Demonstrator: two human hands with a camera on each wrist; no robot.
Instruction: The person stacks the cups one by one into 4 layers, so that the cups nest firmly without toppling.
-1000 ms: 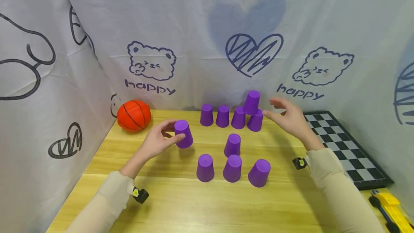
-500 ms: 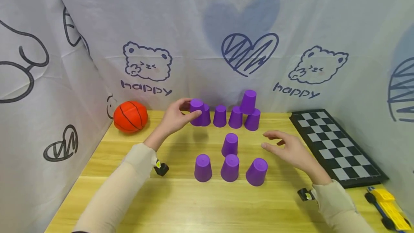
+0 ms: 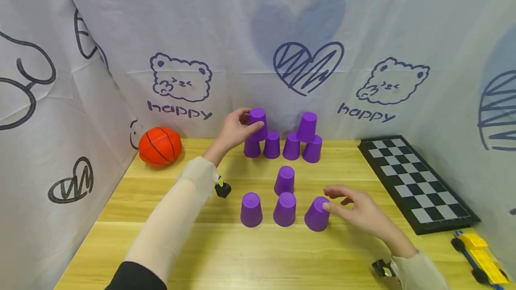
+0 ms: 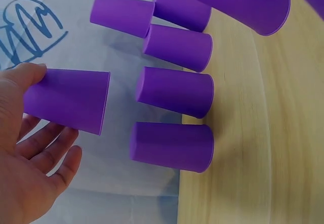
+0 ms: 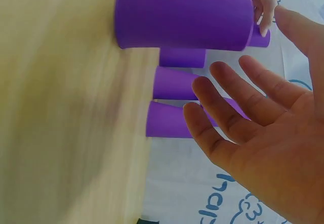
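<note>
In the head view, my left hand (image 3: 234, 130) holds an upside-down purple cup (image 3: 258, 115) between thumb and fingers. It hangs over the leftmost back-row cup (image 3: 252, 148); the left wrist view shows a gap between the held cup (image 4: 73, 101) and the row. At the row's right end, another cup (image 3: 307, 127) stands on the two right cups. My right hand (image 3: 364, 214) has its thumb over the right front cup (image 3: 316, 217); its fingers are spread in the right wrist view, gripping nothing. Whether the thumb touches that cup I cannot tell.
Nearer stand a left front cup (image 3: 251, 210), a middle front cup (image 3: 284, 209) and one behind it (image 3: 285, 180). An orange-red ball (image 3: 160, 147) lies back left. At right are a checkered board (image 3: 417, 182) and a yellow toy vehicle (image 3: 481, 256). A printed cloth (image 3: 238, 35) hangs behind.
My left hand has carried its cup right and back, then up over the back row's left end. My right hand has left the raised right cup and come forward to the right front cup.
</note>
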